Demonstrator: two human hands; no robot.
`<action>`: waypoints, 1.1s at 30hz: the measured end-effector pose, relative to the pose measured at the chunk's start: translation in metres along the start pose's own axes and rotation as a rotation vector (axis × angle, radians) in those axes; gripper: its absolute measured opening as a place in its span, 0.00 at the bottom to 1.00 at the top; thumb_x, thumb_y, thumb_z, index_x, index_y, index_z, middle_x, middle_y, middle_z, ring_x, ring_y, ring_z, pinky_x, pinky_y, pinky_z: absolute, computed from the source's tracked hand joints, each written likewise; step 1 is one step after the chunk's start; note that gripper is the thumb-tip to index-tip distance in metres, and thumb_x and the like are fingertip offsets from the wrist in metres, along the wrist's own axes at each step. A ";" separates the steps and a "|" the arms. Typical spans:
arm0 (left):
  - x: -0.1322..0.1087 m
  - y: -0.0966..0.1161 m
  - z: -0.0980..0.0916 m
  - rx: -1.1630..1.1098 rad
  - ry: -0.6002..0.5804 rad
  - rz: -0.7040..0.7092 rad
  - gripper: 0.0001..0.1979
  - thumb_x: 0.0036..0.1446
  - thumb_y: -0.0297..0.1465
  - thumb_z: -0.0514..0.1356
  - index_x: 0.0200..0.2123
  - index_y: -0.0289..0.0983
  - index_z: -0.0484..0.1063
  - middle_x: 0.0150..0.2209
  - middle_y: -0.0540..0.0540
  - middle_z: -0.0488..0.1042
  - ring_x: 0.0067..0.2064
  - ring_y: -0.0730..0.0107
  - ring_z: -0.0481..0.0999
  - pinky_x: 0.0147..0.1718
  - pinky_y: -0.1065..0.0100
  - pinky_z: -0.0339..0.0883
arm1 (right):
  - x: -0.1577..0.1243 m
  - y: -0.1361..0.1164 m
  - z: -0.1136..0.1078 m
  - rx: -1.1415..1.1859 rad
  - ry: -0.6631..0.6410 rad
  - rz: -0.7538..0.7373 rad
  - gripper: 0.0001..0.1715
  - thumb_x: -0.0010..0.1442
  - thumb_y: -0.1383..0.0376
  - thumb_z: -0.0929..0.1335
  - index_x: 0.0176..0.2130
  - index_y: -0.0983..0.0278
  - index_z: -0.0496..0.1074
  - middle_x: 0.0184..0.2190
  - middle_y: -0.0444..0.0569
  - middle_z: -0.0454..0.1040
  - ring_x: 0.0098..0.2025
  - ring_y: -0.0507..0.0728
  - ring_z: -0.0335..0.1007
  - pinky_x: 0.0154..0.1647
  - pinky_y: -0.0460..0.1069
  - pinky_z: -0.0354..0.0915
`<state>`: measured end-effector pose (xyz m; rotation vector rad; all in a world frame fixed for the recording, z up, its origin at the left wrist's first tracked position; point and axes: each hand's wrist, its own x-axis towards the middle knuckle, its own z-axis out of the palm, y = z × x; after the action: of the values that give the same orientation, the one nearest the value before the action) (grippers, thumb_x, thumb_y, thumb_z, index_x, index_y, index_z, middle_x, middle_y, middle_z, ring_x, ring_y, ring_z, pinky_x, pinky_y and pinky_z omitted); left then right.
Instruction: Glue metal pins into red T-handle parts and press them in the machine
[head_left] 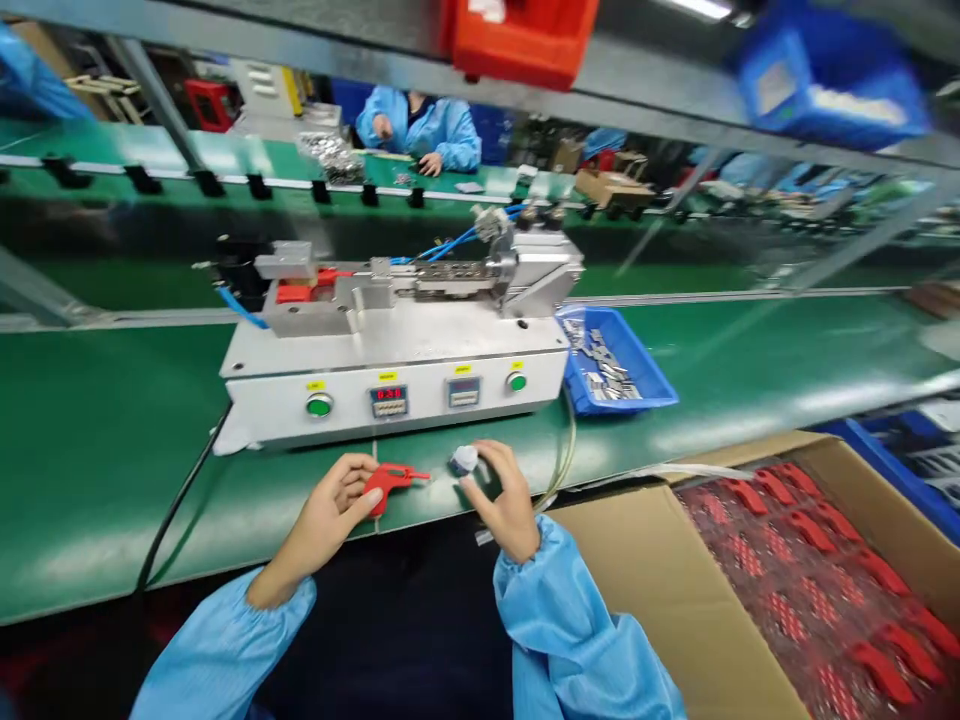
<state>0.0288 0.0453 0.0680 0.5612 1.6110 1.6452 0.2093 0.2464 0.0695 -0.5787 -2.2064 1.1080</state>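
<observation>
My left hand point(337, 505) is closed around a red gun-shaped plastic part point(388, 480), whose thin nozzle points right. Just across from that tip, my right hand point(506, 492) curves its thumb and fingers about a small round container with a whitish top point(463, 459), the fingertips at its edge. Both hands are low over the front edge of the green bench point(592, 440). Behind them stands a white bench machine point(397, 345) with green buttons and small displays. Another red part point(307, 288) sits in the fixture at the machine's left end.
A blue bin point(660, 390) of metal pieces stands against the machine's right side. At lower right, a cardboard box point(622, 560) holds red parts in clear trays. A black cable point(176, 510) runs down at left. Overhead hangs a red bin point(525, 45). A co-worker point(424, 130) sits opposite.
</observation>
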 end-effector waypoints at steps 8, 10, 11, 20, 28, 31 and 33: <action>0.002 0.008 -0.006 0.013 -0.002 0.088 0.22 0.60 0.42 0.69 0.52 0.37 0.75 0.33 0.50 0.74 0.33 0.71 0.74 0.33 0.71 0.69 | 0.019 -0.020 0.013 0.274 -0.152 0.120 0.15 0.67 0.54 0.71 0.50 0.58 0.73 0.51 0.55 0.82 0.53 0.62 0.79 0.56 0.58 0.74; 0.002 0.009 -0.007 0.012 -0.008 0.086 0.20 0.61 0.41 0.68 0.53 0.36 0.75 0.34 0.48 0.76 0.33 0.71 0.75 0.34 0.70 0.70 | 0.017 -0.024 0.011 0.264 -0.151 0.155 0.17 0.67 0.51 0.71 0.48 0.59 0.74 0.42 0.51 0.82 0.42 0.59 0.79 0.46 0.54 0.75; 0.002 0.009 -0.008 0.008 -0.006 0.087 0.20 0.62 0.40 0.68 0.53 0.36 0.75 0.33 0.48 0.76 0.33 0.71 0.75 0.34 0.70 0.71 | 0.015 -0.025 0.010 0.243 -0.125 0.170 0.18 0.66 0.50 0.71 0.48 0.59 0.75 0.37 0.49 0.81 0.37 0.58 0.77 0.41 0.53 0.74; -0.001 0.010 -0.010 0.018 0.012 0.080 0.18 0.61 0.38 0.69 0.50 0.37 0.72 0.36 0.49 0.77 0.33 0.72 0.77 0.34 0.71 0.71 | 0.005 -0.025 0.005 0.230 0.124 0.205 0.21 0.60 0.47 0.75 0.38 0.63 0.79 0.28 0.45 0.74 0.24 0.51 0.63 0.25 0.48 0.63; -0.003 0.013 -0.010 0.058 0.000 0.081 0.16 0.62 0.37 0.68 0.51 0.38 0.73 0.36 0.48 0.78 0.34 0.72 0.77 0.36 0.71 0.72 | 0.012 -0.046 0.014 0.130 0.043 0.219 0.19 0.61 0.49 0.74 0.35 0.62 0.79 0.24 0.43 0.73 0.24 0.52 0.64 0.25 0.48 0.65; -0.002 0.014 -0.010 0.041 -0.001 0.084 0.17 0.62 0.37 0.68 0.51 0.37 0.73 0.35 0.49 0.77 0.33 0.72 0.77 0.35 0.71 0.72 | 0.014 -0.046 0.015 0.112 0.032 0.217 0.19 0.61 0.49 0.74 0.35 0.62 0.79 0.24 0.44 0.74 0.24 0.52 0.65 0.25 0.48 0.65; -0.002 0.014 -0.010 0.034 -0.002 0.083 0.18 0.61 0.37 0.68 0.51 0.37 0.73 0.34 0.50 0.76 0.33 0.72 0.77 0.35 0.71 0.72 | 0.014 -0.045 0.015 0.104 0.031 0.222 0.20 0.61 0.48 0.74 0.35 0.62 0.79 0.24 0.44 0.73 0.24 0.52 0.65 0.25 0.48 0.66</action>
<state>0.0191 0.0382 0.0808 0.6555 1.6366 1.6790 0.1838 0.2214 0.1042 -0.8041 -2.0812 1.3085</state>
